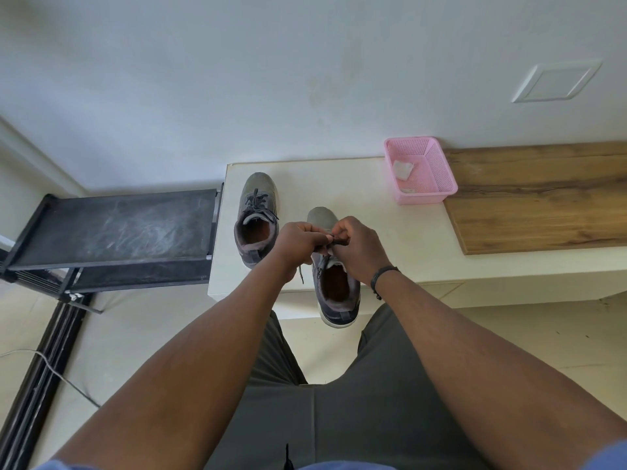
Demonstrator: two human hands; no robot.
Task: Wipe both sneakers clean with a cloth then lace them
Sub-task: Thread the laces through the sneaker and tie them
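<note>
two grey sneakers with pale soles stand on the cream bench [390, 212]. the far sneaker [258, 218] at the left is laced; the near sneaker [334, 279] overhangs the front edge. the left hand [298, 245] and right hand [356, 247], fingers curled, both pinch its dark lace [330, 241]. one pink basket [420, 169] holds a pale folded cloth [402, 169].

Two grey sneakers are set on a cream bench top, toes toward 12 o'clock. Far sneaker [257, 218]: laced, bow tied, at 10 o'clock from the near one. Near sneaker [334, 286]: heel overhanging the bench edge, dark lace [330, 239] drawn up above the tongue, one end dangling at 9 o'clock.
</note>
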